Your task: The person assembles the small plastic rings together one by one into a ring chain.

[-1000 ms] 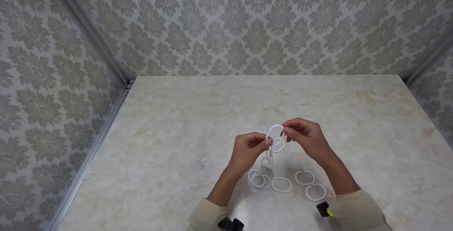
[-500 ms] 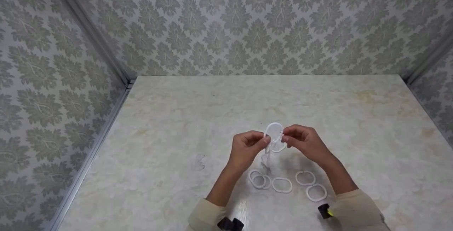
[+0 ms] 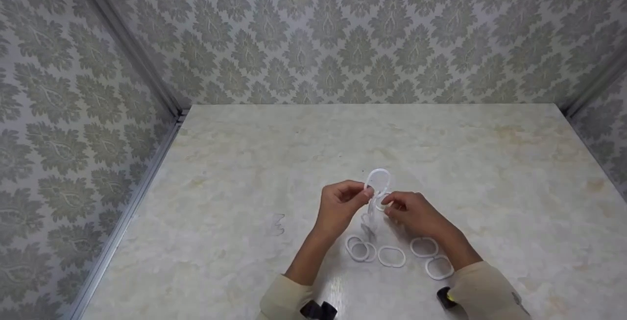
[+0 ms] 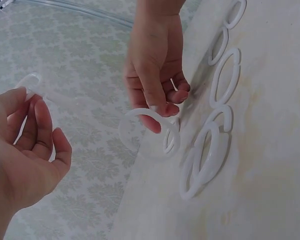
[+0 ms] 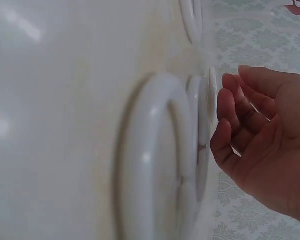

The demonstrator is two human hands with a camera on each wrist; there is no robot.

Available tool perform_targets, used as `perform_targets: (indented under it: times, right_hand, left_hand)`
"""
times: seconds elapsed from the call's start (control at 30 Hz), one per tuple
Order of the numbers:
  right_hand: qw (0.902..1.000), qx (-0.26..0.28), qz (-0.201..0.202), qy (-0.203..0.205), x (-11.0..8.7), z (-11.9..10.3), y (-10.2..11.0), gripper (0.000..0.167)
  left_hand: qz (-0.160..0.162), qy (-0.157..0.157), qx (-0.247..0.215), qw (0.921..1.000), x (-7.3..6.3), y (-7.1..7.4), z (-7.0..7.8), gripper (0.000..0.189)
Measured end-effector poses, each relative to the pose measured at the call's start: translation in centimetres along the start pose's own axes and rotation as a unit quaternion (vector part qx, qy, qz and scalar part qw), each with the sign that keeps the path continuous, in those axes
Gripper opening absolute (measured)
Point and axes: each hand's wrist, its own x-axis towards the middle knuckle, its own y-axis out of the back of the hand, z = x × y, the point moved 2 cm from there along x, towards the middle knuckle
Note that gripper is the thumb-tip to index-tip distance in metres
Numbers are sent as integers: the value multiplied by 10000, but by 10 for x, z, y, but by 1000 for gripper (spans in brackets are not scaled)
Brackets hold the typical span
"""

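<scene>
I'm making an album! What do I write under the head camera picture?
White rings dangle from the left grip while more rings lie on the table.

Hanging links (image 3: 368, 232) blurred, sleeves (image 3: 485, 293) cropped at head view's bottom, left hand (image 4: 22, 157) partly outside left wrist view

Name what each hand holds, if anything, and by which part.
The left hand pinches the uppermost white ring by its lower left side; the right hand appears to hold nothing.

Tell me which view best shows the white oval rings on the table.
Head view: it shows the white oval rings from above, outlines clear. Left wrist foreshortens them; right wrist crops the nearest, close up.
</scene>
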Motion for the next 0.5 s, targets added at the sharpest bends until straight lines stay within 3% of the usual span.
perform_targets:
  times: [0.2,0.33,0.5]
  right_hand:
    - [9979,-644,-32,-67,2,-2,-3,16]
    - [9959,-886,77,-184,4,-2,-2,8]
    - [9931,-1069,194,-440,5,-3,-2,11]
  left_hand:
    - [22,-52,-81,10000,-1,1,0,19]
    - [47,-26,-59,10000,-1,2,0,19]
    - [51,13,-10,10000,-2,3,0,19]
